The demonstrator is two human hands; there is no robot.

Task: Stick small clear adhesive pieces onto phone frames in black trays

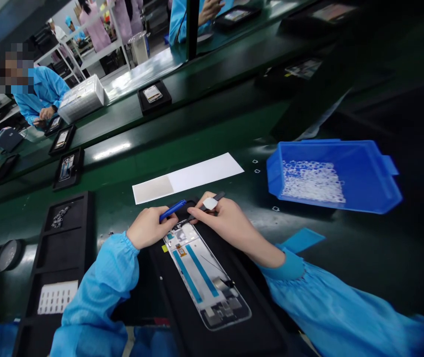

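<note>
An opened phone (204, 267) lies in a black tray (182, 317) in front of me, its inside facing up with two blue strips along it. My left hand (150, 225) is closed around a blue pen-like tool (173, 210) at the phone's far end. My right hand (227, 218) grips dark tweezers (197, 214), their tip at the same end of the phone. A white patch (210, 203) shows near the right fingers; whether it belongs to the tweezers I cannot tell. My fingers partly cover that end of the phone.
A blue bin (368, 183) of small white rings stands at right, with a few loose rings beside it. Beyond my hands lies a white paper strip (204, 174). At left is a black compartment tray (59, 253). Co-workers and phones in trays (154, 96) line the conveyor.
</note>
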